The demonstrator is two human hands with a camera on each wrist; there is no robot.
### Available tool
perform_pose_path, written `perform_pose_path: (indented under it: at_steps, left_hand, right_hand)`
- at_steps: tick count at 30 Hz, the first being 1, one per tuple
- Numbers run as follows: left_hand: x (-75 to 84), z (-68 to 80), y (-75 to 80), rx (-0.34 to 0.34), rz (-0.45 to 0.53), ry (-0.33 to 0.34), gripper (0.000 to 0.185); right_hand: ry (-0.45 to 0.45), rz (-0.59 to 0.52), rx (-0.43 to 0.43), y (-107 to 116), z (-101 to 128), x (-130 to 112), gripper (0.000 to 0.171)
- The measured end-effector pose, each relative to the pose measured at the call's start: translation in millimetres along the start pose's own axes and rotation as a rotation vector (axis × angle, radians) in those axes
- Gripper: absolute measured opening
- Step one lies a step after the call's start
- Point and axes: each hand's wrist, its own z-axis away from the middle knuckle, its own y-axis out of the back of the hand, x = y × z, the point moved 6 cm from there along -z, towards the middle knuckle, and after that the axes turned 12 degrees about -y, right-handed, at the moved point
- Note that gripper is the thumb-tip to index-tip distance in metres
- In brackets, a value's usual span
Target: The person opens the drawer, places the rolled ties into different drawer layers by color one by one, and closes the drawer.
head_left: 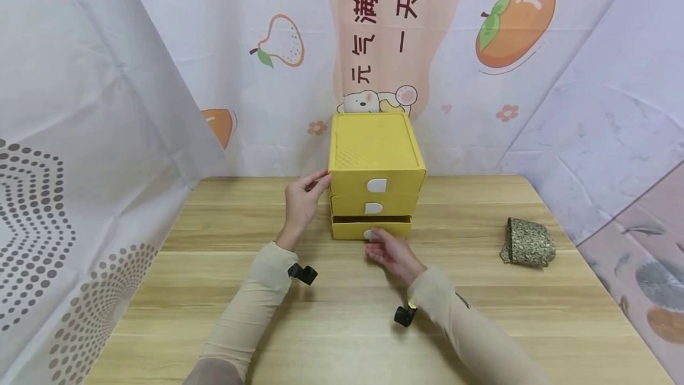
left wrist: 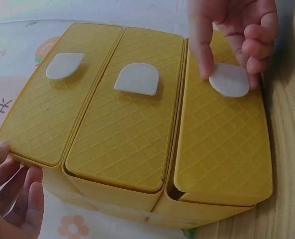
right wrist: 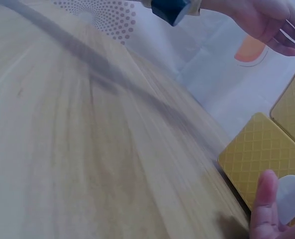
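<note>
A yellow plastic drawer unit point(head_left: 376, 153) is standing at the far middle of the wooden table point(head_left: 342, 325), and it is carrying three drawers stacked one above the other, each with one white half-round handle. The drawer fronts are showing a quilted diamond texture in the left wrist view, while the flat top is showing a finer ribbed patch. The bottom drawer point(head_left: 371, 227) is sitting pulled a little way out, leaving a dark gap above its front; the two upper drawers are lying flush. The right hand point(head_left: 389, 251) is pinching the bottom drawer's white handle point(left wrist: 229, 79), thumb on one side and curled fingers on the other. The left hand point(head_left: 302, 201) is resting against the unit's left side near the top drawer, its fingers fairly straight and only touching, not curled round anything. One small speckled fabric pouch point(head_left: 528, 242), soft and crumpled, is lying on the table well apart to the right. Printed cloth with fruit drawings is hanging behind the table.
</note>
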Motion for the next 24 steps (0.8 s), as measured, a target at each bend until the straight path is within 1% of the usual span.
perform_pose_path:
  at_steps: [5, 12, 18, 24]
  left_hand:
    - [-0.8, 0.0, 0.2, 0.001, -0.009, 0.001, 0.025]
    - [4.2, 0.4, 0.7, 0.007, -0.001, -0.014, 0.026]
    - [5.5, 0.9, 1.1, 0.002, -0.001, -0.02, 0.026]
    - [4.6, 1.0, 0.4, 0.002, -0.004, -0.027, 0.026]
  right_hand:
    - [-0.012, 0.011, -0.028, 3, 5, 5, 0.024]
    - [-0.03, 0.04, -0.023, 5, 14, 11, 0.03]
    - [-0.04, 0.048, -0.033, 8, 18, 15, 0.021]
    - [-0.048, 0.052, -0.04, 10, 26, 21, 0.02]
